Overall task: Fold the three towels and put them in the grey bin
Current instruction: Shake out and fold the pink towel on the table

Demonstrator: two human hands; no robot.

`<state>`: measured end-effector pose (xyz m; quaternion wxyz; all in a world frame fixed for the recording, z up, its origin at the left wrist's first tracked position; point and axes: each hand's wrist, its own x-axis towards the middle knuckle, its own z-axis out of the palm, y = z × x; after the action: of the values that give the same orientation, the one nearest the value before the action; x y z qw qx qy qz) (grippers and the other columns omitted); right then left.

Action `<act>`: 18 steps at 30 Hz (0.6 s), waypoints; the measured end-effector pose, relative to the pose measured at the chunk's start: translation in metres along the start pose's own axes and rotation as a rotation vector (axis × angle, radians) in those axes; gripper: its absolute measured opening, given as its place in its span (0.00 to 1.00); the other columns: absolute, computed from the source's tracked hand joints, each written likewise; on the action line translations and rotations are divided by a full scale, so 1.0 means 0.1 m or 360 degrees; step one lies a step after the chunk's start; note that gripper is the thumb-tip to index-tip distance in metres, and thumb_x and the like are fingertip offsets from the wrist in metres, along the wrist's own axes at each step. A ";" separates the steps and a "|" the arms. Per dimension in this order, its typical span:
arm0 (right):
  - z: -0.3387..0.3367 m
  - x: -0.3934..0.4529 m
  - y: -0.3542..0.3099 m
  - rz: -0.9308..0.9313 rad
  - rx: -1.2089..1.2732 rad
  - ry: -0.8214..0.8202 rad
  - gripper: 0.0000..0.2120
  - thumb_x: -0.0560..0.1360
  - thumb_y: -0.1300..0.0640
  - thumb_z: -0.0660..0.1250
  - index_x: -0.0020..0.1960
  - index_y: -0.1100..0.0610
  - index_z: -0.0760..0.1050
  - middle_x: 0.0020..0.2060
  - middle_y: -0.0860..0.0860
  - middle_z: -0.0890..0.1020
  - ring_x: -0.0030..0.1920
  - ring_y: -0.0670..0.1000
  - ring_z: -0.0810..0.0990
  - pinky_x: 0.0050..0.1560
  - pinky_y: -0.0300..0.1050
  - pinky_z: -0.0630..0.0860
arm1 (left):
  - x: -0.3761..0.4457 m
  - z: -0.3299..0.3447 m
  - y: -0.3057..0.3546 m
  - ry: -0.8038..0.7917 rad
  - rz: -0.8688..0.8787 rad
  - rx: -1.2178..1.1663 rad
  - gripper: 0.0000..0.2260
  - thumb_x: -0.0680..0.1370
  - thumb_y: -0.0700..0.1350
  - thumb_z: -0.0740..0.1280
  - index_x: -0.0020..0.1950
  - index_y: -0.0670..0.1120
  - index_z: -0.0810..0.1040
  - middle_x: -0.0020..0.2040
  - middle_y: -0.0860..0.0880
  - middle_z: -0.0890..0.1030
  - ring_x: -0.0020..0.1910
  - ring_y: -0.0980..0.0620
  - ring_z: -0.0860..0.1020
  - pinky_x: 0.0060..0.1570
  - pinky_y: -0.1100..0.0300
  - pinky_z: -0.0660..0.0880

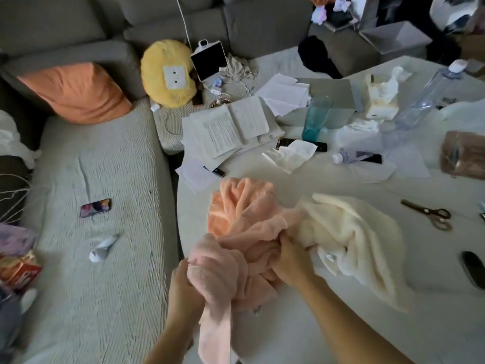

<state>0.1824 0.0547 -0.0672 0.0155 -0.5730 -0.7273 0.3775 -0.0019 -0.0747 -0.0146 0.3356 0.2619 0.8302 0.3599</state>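
Three crumpled towels lie heaped on the white table (pixel 367 319). An orange towel (pixel 236 203) sits furthest from me, a cream towel (pixel 349 232) lies to the right, and a pale pink towel (pixel 223 274) bunches at the near table edge and hangs down. My left hand (pixel 183 287) grips the pink towel's left side at the edge. My right hand (pixel 291 261) is closed on pink fabric where it meets the cream towel. A grey box (pixel 393 38) stands open at the far right, behind the table.
Scissors (pixel 430 214) and a dark oval object (pixel 475 269) lie right of the towels. Papers (pixel 228 130), a teal glass (pixel 316 119), tissues, a plastic bottle (pixel 422 101) and a tissue box (pixel 380 98) crowd the far table. A couch with a phone (pixel 95 207) is on the left.
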 end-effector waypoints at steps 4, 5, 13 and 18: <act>-0.06 -0.28 -0.10 -0.0055 0.1045 -0.0018 0.22 0.72 0.50 0.65 0.64 0.33 0.71 0.55 0.38 0.81 0.58 0.40 0.79 0.56 0.41 0.80 | 0.12 0.17 0.14 -0.0126 0.0016 -0.0009 0.32 0.70 0.26 0.59 0.74 0.41 0.68 0.69 0.46 0.68 0.61 0.55 0.68 0.57 0.81 0.62; -0.06 -0.37 -0.16 -0.0103 0.1208 -0.0074 0.23 0.73 0.47 0.68 0.65 0.31 0.70 0.57 0.36 0.81 0.58 0.38 0.79 0.54 0.36 0.79 | 0.15 0.24 0.21 -0.0198 0.0027 -0.0023 0.34 0.69 0.25 0.59 0.76 0.41 0.66 0.70 0.47 0.65 0.61 0.57 0.67 0.53 0.85 0.59; -0.13 -0.22 -0.41 0.0139 0.1097 0.0332 0.16 0.71 0.44 0.71 0.58 0.44 0.77 0.53 0.42 0.82 0.57 0.45 0.81 0.58 0.42 0.76 | 0.40 0.25 0.28 -0.0401 0.0189 -0.0203 0.26 0.77 0.33 0.68 0.71 0.53 0.73 0.62 0.51 0.76 0.48 0.50 0.83 0.48 0.58 0.82; -1.03 -0.18 -0.10 0.0323 0.1093 0.0809 0.06 0.74 0.52 0.66 0.50 0.47 0.79 0.48 0.46 0.84 0.52 0.49 0.83 0.53 0.46 0.78 | 0.59 0.39 0.14 -0.0480 -0.0112 0.0117 0.24 0.80 0.43 0.65 0.75 0.54 0.67 0.62 0.49 0.74 0.47 0.55 0.78 0.39 0.64 0.76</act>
<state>0.2272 0.0936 0.0198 0.3465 -0.6778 -0.4726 0.4441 -0.0081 -0.0103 -0.0459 0.4591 0.2958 0.7917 0.2738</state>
